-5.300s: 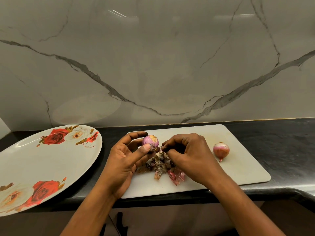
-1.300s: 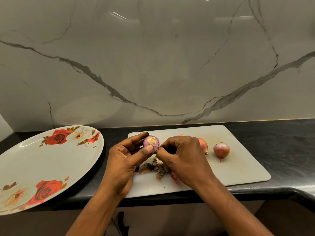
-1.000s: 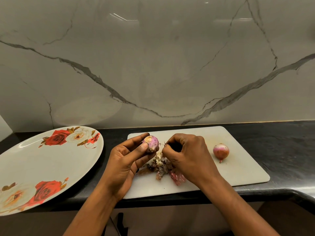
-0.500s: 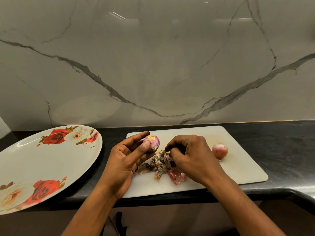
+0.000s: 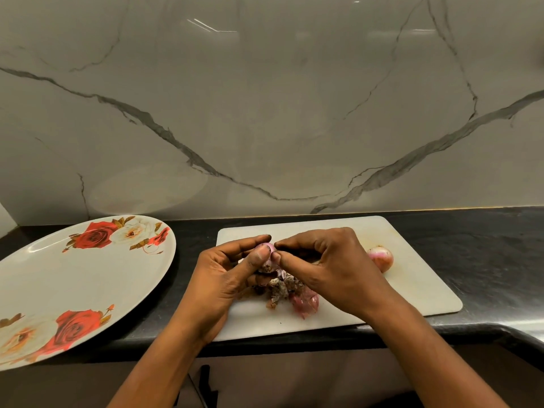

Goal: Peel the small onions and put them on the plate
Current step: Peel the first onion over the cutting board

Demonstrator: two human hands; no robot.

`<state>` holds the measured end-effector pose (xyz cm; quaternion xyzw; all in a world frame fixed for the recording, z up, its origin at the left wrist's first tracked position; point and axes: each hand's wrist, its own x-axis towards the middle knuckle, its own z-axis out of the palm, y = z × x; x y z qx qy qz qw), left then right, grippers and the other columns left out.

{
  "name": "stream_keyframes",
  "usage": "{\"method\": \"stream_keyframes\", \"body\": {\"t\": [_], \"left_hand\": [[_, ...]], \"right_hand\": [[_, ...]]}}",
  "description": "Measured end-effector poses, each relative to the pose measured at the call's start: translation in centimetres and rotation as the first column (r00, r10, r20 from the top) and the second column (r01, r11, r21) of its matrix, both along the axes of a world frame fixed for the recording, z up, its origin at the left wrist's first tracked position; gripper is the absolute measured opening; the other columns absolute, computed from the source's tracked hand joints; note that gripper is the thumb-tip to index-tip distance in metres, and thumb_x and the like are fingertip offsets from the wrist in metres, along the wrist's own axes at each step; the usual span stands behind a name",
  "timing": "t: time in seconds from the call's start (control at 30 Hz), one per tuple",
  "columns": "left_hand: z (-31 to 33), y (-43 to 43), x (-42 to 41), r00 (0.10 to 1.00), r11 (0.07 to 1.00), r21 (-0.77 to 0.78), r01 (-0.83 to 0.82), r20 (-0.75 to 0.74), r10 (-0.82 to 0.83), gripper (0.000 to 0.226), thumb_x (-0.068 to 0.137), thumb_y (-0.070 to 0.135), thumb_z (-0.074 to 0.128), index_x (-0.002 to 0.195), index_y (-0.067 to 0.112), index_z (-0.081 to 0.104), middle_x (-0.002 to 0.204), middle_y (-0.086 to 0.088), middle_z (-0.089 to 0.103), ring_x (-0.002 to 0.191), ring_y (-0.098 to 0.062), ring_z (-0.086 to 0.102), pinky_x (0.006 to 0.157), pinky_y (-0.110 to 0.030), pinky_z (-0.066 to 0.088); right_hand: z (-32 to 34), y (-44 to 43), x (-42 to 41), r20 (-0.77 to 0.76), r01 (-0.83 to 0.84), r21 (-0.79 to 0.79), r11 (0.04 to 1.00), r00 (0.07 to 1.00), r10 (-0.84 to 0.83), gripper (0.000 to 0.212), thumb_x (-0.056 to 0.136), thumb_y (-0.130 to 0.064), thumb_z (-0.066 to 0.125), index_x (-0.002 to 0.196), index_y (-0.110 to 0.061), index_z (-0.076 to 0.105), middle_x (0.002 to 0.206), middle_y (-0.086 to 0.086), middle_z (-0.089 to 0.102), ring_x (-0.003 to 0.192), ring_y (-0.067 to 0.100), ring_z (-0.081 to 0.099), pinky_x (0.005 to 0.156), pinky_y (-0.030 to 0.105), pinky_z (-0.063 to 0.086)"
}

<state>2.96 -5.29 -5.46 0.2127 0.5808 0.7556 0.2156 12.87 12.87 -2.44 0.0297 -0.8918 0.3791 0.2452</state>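
Note:
A small pinkish onion [image 5: 267, 251] is held between the thumb and fingers of my left hand [image 5: 226, 275], just above the white cutting board [image 5: 412, 290]. My right hand [image 5: 329, 266] meets it from the right, thumb and forefinger pinching at the onion's skin. Most of the onion is hidden by my fingers. A second small onion [image 5: 381, 258], with its skin on, lies on the board to the right of my right hand. The large white plate [image 5: 59, 278] with red rose prints sits at the left on the counter and holds no onions.
A heap of peeled skins [image 5: 291, 293] lies on the board under my hands. The board rests on a black counter [image 5: 485, 254] against a marble wall. The plate overhangs the counter's front edge at the left.
My right hand moved left and up from the skin heap to the onion, and now pinches at it. My left hand kept holding the onion in about the same spot.

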Motion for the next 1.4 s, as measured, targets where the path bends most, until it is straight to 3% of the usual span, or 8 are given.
{"method": "stream_keyframes", "body": {"t": [0.13,0.33,0.53,0.73,0.87,1.07,1.23,1.4], "left_hand": [[-0.2,-0.3,-0.1,0.996,0.996,-0.02,0.084,-0.034,-0.085,0.046,0.085,0.009,0.074,0.131,0.011,0.071,0.124,-0.011,0.077,0.114,-0.028,0.074,0.09,-0.035,0.063],[-0.4,-0.3,-0.1,0.993,0.994,-0.037,0.101,-0.063,-0.103,0.052,0.08,0.002,0.074,0.131,0.011,0.069,0.124,-0.007,0.077,0.117,-0.024,0.074,0.089,-0.029,0.062],[-0.2,-0.4,-0.1,0.996,0.998,-0.005,0.064,-0.058,-0.064,0.054,0.077,0.003,0.076,0.13,0.011,0.069,0.12,-0.009,0.079,0.114,-0.025,0.075,0.087,-0.027,0.062],[0.0,-0.2,-0.1,0.996,0.997,-0.019,0.081,-0.03,-0.081,0.051,0.08,0.002,0.075,0.13,0.008,0.07,0.12,-0.011,0.078,0.115,-0.025,0.075,0.088,-0.028,0.062],[-0.1,-0.3,-0.1,0.997,0.996,-0.028,0.08,-0.022,-0.081,0.051,0.079,0.005,0.077,0.13,0.008,0.07,0.121,-0.012,0.078,0.115,-0.027,0.074,0.092,-0.032,0.062],[0.3,-0.2,0.2,0.996,0.996,-0.013,0.085,0.003,-0.085,0.049,0.076,0.005,0.075,0.125,0.009,0.072,0.118,-0.01,0.079,0.11,-0.025,0.076,0.081,-0.026,0.062],[0.4,-0.4,0.2,0.996,0.997,0.028,0.073,0.042,-0.074,0.048,0.077,0.004,0.073,0.124,0.009,0.072,0.116,-0.013,0.079,0.105,-0.026,0.078,0.077,-0.026,0.062],[0.4,-0.3,0.1,0.999,0.999,0.009,0.051,0.012,-0.051,0.049,0.076,0.003,0.074,0.124,0.01,0.072,0.117,-0.011,0.079,0.11,-0.024,0.076,0.082,-0.025,0.062]], "right_hand": [[0.4,0.4,0.1,0.004,-0.001,0.139,0.99,1.0,0.0,0.03,0.096,-0.046,0.065,0.116,-0.029,0.08,0.093,-0.013,0.079,0.082,0.005,0.073,0.071,0.032,0.062],[0.2,1.3,-0.4,0.031,-0.028,0.271,0.962,0.999,0.02,0.021,0.099,-0.031,0.069,0.114,-0.023,0.081,0.093,-0.007,0.079,0.077,0.008,0.072,0.07,0.031,0.062],[0.0,1.5,-0.3,0.044,-0.047,0.183,0.982,0.998,0.039,0.024,0.099,-0.037,0.068,0.115,-0.024,0.081,0.087,-0.011,0.077,0.075,0.011,0.071,0.067,0.033,0.061],[0.0,1.2,-0.3,0.06,-0.058,0.177,0.982,0.997,0.048,0.032,0.097,-0.043,0.066,0.116,-0.023,0.081,0.087,-0.011,0.077,0.073,0.009,0.071,0.065,0.023,0.059],[-0.2,0.9,-0.3,0.012,-0.036,0.183,0.982,0.999,0.034,0.041,0.095,-0.052,0.056,0.109,-0.024,0.083,0.08,-0.012,0.075,0.069,0.01,0.07,0.062,0.03,0.06],[-0.8,1.0,-0.6,-0.052,0.015,0.19,0.982,0.999,-0.005,0.026,0.097,-0.037,0.064,0.108,-0.024,0.082,0.085,-0.012,0.078,0.072,0.005,0.071,0.064,0.031,0.06],[-1.3,1.0,-0.5,-0.087,0.037,0.068,0.997,0.996,-0.031,0.019,0.095,-0.021,0.075,0.113,-0.021,0.082,0.097,-0.011,0.08,0.086,0.001,0.074,0.075,0.028,0.063],[-1.2,0.7,-0.2,-0.073,-0.007,0.04,0.999,0.997,0.009,0.019,0.096,-0.026,0.076,0.113,-0.021,0.082,0.097,-0.012,0.08,0.086,0.0,0.075,0.077,0.024,0.063]]}}
